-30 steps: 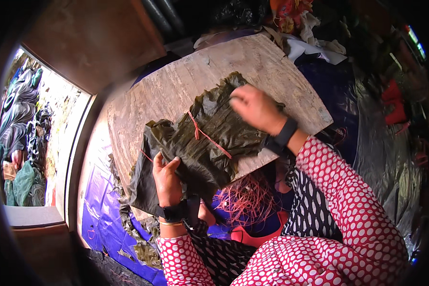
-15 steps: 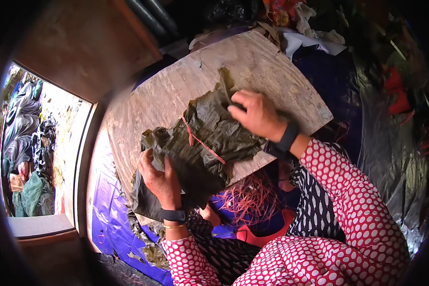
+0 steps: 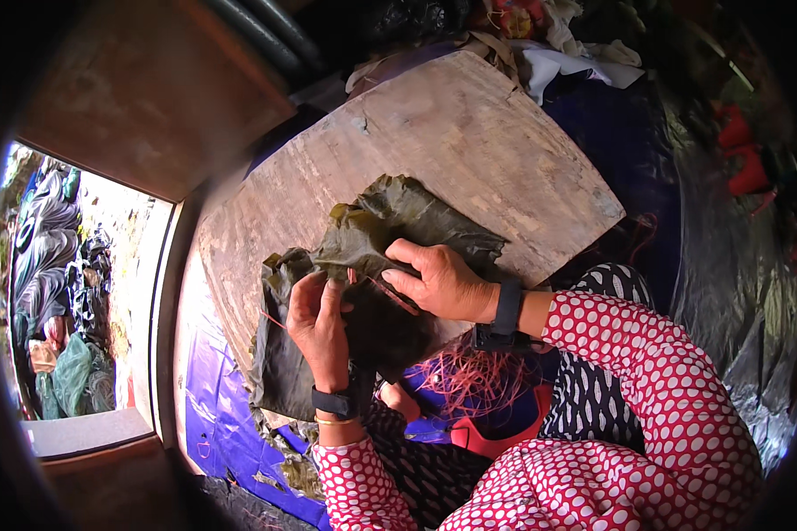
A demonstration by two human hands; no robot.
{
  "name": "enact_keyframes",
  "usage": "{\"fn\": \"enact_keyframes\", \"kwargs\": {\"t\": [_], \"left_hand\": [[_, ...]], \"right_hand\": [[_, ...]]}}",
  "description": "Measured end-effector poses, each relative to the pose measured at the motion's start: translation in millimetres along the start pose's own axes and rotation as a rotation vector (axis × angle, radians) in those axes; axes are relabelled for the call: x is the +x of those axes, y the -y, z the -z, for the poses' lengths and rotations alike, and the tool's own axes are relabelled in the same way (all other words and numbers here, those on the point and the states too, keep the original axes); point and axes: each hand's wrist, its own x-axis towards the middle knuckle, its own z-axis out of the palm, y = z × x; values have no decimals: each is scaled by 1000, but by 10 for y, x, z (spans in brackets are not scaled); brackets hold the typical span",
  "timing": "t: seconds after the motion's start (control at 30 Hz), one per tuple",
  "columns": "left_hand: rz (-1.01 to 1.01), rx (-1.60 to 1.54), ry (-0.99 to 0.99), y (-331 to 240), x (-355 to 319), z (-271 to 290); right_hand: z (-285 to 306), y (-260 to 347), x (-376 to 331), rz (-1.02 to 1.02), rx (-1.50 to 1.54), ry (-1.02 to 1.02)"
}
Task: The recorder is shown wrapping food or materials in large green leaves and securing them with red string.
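A stack of large, limp, dark green leaves [image 3: 438,221] lies on the near part of a wooden board [image 3: 478,133]. My left hand [image 3: 321,336] pinches the leaf edge at the stack's left side. From the right, my right hand [image 3: 450,285] grips the same leaf between thumb and fingers, close to the left hand's fingertips. The upper part of that leaf is bent up and over toward me. A thin reddish string [image 3: 397,297] crosses the leaves between my hands, partly covered by the fold.
A heap of red-pink strings [image 3: 476,376] lies below the board's near edge, beside a red, curved object [image 3: 496,435]. Blue plastic sheeting [image 3: 214,407] spreads at left. Crumpled white cloth [image 3: 576,66] is behind the board. An opening at left shows bundled netting [image 3: 80,376].
My right hand has moved left and nearer, drawing the far leaf edge over toward me. My left hand has shifted slightly right and up, and the two hands are now close together.
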Motion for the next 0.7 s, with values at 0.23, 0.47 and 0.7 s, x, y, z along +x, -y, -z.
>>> {"fn": "enact_keyframes", "kwargs": {"t": [0.23,0.47,0.7], "left_hand": [[118,-124,50,-49,59,49],[144,-142,116,-3,121,21],[147,-22,163,-11,138,-3]], "right_hand": [[-7,46,138,-66,516,98],[248,-427,447,-473,867,76],[482,-360,374,-41,-326,-168]]}}
